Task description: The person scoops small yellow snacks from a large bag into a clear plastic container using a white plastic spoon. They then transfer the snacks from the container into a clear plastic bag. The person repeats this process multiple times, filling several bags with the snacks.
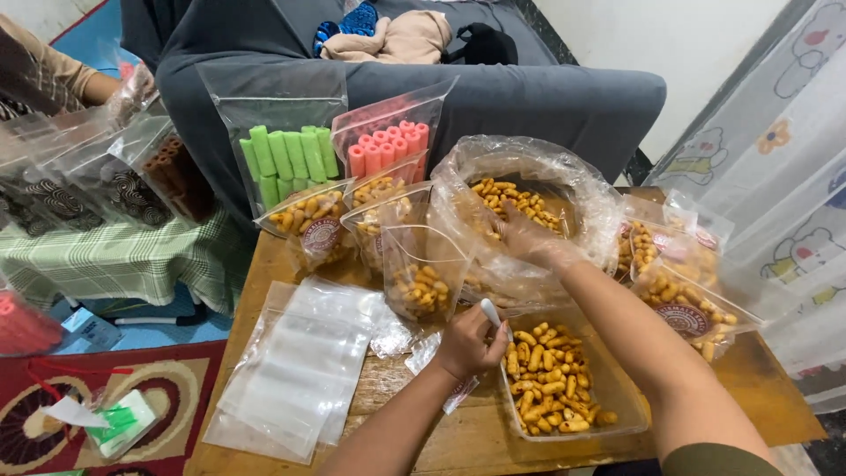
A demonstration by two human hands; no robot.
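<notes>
A single head-worn camera is looking steeply down and forward from close above the wooden table (493, 441), both forearms reaching in from the near edge. It is facing the far sofa (546, 106), taking in a checked cloth (123, 260) at left and a curtain (784, 176) at right.

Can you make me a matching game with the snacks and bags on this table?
Things:
1. green stick snacks
2. stack of empty clear bags
3. plastic tub of orange snacks
4. right hand

Places:
A. near table edge, by the left hand
B. inside the big plastic bag
C. in a bag standing at the back
D. lying flat, left on the table

Pairs: 1-C, 2-D, 3-A, 4-B
</notes>
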